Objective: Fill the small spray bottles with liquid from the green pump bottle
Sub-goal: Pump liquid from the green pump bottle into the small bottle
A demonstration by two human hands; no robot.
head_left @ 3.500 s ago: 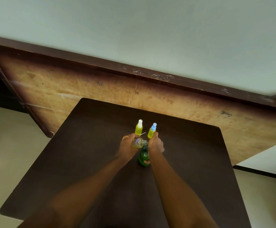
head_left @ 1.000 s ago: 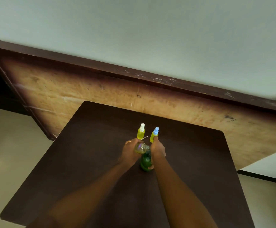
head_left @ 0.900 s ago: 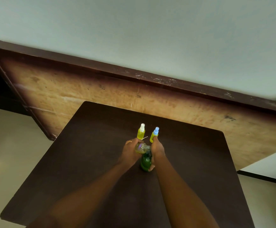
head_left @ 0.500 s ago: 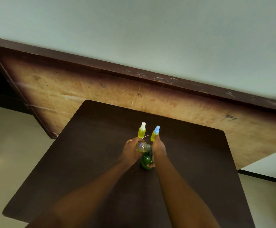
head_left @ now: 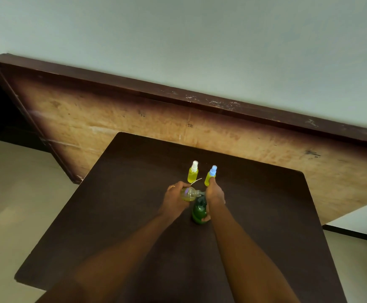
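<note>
The green pump bottle (head_left: pixel 199 210) stands on the dark table (head_left: pixel 134 171); my right hand (head_left: pixel 215 194) wraps its top and covers the pump head. My left hand (head_left: pixel 175 199) holds a small clear spray bottle (head_left: pixel 189 194) on its side, its open neck against the pump's spout and a little yellow liquid inside; a thin white tube sticks out above this hand. Behind the hands stand two filled yellow spray bottles, one with a white cap (head_left: pixel 193 172) and one with a blue cap (head_left: pixel 210 176).
A worn wooden board (head_left: pixel 134 119) with a dark top edge leans behind the table under a pale wall. Light floor shows to the left and right of the table.
The hands and bottles keep the same arrangement throughout; only the camera view has shifted slightly.
</note>
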